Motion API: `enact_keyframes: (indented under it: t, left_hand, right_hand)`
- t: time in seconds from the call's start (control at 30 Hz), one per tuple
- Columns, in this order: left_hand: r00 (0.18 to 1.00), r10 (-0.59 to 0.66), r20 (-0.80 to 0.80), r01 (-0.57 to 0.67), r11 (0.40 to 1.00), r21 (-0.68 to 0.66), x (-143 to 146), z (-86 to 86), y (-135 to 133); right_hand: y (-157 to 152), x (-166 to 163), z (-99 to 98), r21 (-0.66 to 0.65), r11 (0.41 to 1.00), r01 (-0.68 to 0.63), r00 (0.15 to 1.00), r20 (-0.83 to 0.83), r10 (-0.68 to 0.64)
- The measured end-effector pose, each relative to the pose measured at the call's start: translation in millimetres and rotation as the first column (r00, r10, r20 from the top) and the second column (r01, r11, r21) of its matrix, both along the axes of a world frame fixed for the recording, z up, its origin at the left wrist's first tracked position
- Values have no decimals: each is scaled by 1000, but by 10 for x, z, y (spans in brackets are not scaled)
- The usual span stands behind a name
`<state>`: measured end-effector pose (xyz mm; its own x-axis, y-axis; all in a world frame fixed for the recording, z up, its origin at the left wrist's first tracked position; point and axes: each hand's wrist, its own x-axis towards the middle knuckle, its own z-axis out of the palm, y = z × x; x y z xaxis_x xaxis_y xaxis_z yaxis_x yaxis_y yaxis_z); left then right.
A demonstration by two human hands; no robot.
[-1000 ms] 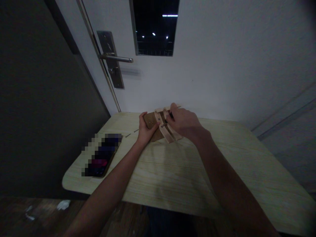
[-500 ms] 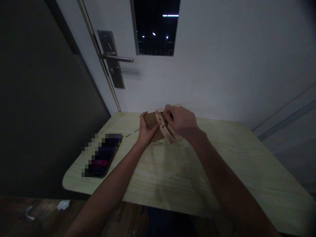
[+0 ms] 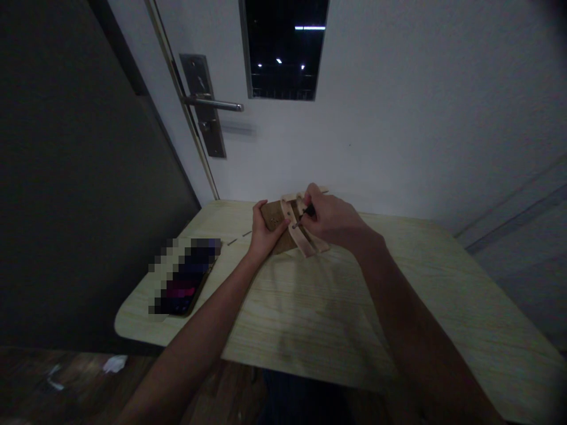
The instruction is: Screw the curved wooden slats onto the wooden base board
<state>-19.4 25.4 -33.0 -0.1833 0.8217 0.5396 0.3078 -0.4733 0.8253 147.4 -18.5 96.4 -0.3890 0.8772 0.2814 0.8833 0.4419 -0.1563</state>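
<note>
My left hand (image 3: 262, 237) is closed round the left end of a brown board (image 3: 273, 217) that is tilted above the tabletop. Curved pale wooden strips (image 3: 302, 241) lie across that board, and my left thumb presses near one of them. Dark dots, which look like screw heads or holes, show on the nearer strip. In my right hand (image 3: 335, 218) is a screwdriver (image 3: 309, 210) with a black handle. Its thin shaft slants down to the left, and the tip meets the nearer strip beside my left thumb.
Two thin screws or nails (image 3: 232, 242) lie on the pale wood-grain table (image 3: 283, 319), left of my left hand. A phone (image 3: 201, 289), partly pixelated, lies farther left. Behind the table stands a white door with a metal handle (image 3: 217, 105) and a dark window (image 3: 286, 50).
My right hand has shifted slightly right and turned, so more of the screwdriver's handle and shaft shows. My left hand still grips the board. The view has moved a little.
</note>
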Motion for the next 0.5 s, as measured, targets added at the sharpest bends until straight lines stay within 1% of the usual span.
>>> enact_keyframes:
  t: [0.17, 0.4, 0.5]
  left_hand:
    - [1000, -4, 8, 4, 1000, -3, -5, -8, 5]
    - [1000, 8, -4, -8, 1000, 3, -5, 0, -1]
    - [1000, 13, -13, -13, 1000, -9, -6, 8, -9]
  right_hand:
    - [31, 14, 7, -19, 1000, 25, 1000, 14, -24]
    - [68, -20, -11, 57, 989, 137, 988, 69, -141]
    - [57, -45, 4, 62, 984, 165, 982, 82, -170]
